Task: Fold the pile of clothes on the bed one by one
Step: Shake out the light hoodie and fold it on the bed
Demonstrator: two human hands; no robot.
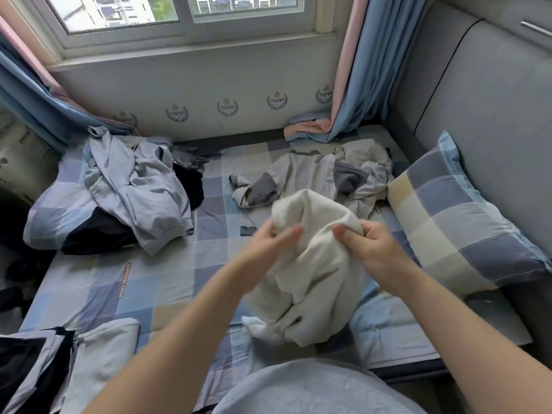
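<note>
A cream, soft knitted garment (313,264) hangs bunched and creased from the grip. Its upper edge is pinched by the left hand (268,243) and clutched in the right hand (367,246). Just beyond the grip, a beige jacket with grey ribbed cuffs (313,171) lies crumpled. Well to the left of the grip is a heap of pale blue-grey and black clothes (140,189). Nearer than the grip, to the left, lies a folded stack of pale and black garments (59,363).

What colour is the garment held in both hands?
Cream white, plain with no pattern; the garment shows clearly in the head view.
</note>
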